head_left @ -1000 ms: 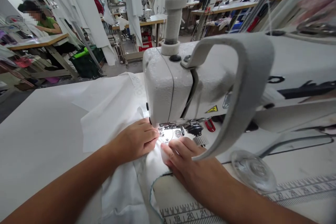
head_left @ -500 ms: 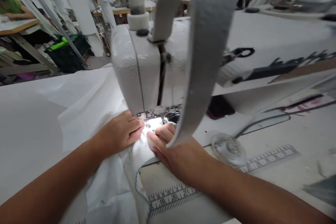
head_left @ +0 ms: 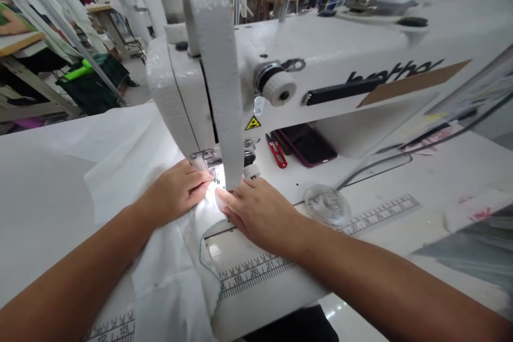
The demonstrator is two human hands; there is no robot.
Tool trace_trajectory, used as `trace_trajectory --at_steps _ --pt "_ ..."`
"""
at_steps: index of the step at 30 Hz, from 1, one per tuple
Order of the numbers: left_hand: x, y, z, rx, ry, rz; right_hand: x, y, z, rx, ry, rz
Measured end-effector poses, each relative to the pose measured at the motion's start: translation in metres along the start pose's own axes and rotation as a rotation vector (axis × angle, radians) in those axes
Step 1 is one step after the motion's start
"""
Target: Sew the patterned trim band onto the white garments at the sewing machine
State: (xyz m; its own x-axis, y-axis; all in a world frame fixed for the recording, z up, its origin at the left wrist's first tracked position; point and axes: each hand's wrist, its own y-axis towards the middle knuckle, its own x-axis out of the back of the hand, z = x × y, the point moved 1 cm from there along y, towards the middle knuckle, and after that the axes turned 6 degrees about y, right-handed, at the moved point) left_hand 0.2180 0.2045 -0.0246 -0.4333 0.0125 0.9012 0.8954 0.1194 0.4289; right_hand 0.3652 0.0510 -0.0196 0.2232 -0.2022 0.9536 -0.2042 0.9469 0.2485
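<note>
White fabric [head_left: 160, 267] with a teal-stitched edge lies over the table's left part and runs up to the lit needle area of a white sewing machine [head_left: 176, 80]. My left hand [head_left: 176, 192] presses on the fabric just left of the needle area, its fingers closed together on the cloth. On the other side, my right hand [head_left: 260, 214] holds the fabric's edge between thumb and fingers, close to the presser foot. The machine's upright white lever partly hides the needle and that hand's fingertips.
Behind my right hand lie red snips [head_left: 276, 150], a dark phone [head_left: 308, 144] and a clear round bobbin case [head_left: 327, 205]. A printed ruler [head_left: 256, 275] runs along the front edge. Further back are a green bag [head_left: 94, 80] and other workstations.
The view has shifted, so the machine appears further left and the snips and thread tension knob now show. Both hands stay at the needle area on the fabric.
</note>
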Motion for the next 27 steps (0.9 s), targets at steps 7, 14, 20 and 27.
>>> trace_trajectory --at_steps 7,14,20,27 --pt "0.005 -0.001 0.001 -0.027 0.011 0.025 0.007 -0.001 0.009 0.146 0.102 -0.01" --pt "0.016 -0.014 -0.04 0.018 0.205 0.116 0.024 -0.035 -0.017 0.169 0.07 0.08" --pt "0.01 -0.013 -0.091 0.211 0.336 0.194 0.037 -0.032 -0.039 0.079 -0.062 0.018" --pt "0.01 -0.019 -0.09 0.236 0.334 0.14 0.017 -0.014 -0.018 0.024 0.013 -0.013"
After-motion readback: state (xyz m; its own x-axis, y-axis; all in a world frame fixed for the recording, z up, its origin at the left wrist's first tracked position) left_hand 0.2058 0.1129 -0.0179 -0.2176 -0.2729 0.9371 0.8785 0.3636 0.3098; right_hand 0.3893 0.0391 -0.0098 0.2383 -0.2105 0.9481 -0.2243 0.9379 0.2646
